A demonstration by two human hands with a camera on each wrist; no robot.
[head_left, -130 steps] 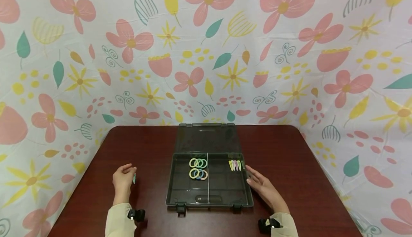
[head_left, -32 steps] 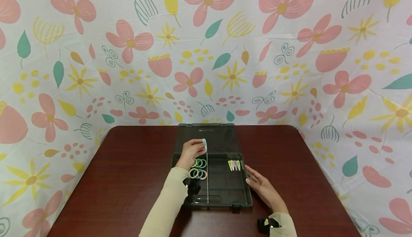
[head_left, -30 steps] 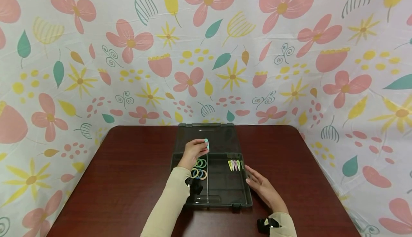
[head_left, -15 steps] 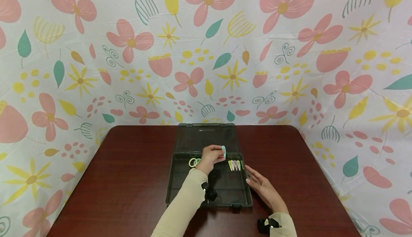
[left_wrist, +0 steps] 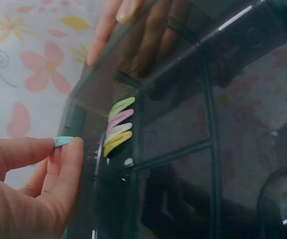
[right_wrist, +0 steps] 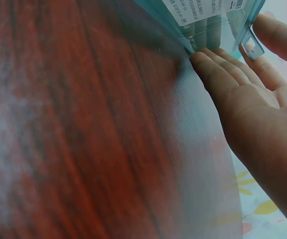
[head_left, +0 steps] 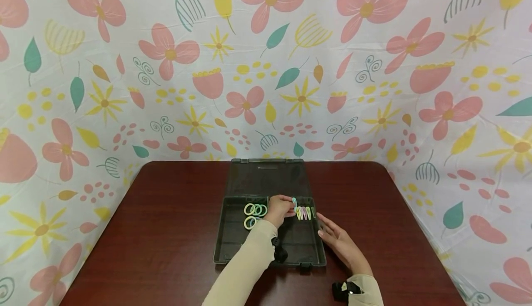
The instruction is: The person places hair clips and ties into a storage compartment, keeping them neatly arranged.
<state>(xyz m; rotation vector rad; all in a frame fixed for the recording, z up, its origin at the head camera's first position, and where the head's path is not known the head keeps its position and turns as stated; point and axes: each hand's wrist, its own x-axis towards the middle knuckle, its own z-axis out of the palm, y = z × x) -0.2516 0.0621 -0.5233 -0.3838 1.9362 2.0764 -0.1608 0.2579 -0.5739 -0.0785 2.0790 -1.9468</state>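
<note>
My left hand (head_left: 279, 210) pinches a turquoise snap hair clip (left_wrist: 62, 141) between thumb and fingers. It is over the right half of a dark see-through box (head_left: 220, 241). Just right of the held clip lies a row of several hair clips (head_left: 304, 213); yellow, white, pink and green ones show in the left wrist view. My right hand (head_left: 342, 246) rests against the box's right wall, fingers nearly straight, fingertips touching its side (right_wrist: 203, 30) in the right wrist view. Several pastel rings (head_left: 250, 210) lie in the left half, partly hidden by my left arm.
The box's lid (head_left: 268, 176) lies folded back behind it on the dark red wooden table (head_left: 174, 213). A pale divider splits the box, mostly covered by my left arm. A floral cloth (head_left: 266, 75) hangs behind the table.
My left hand picked up the turquoise clip's path from the table's left side, crossed over the rings and came down beside the clip row, still pinching it. The right hand has stayed put.
</note>
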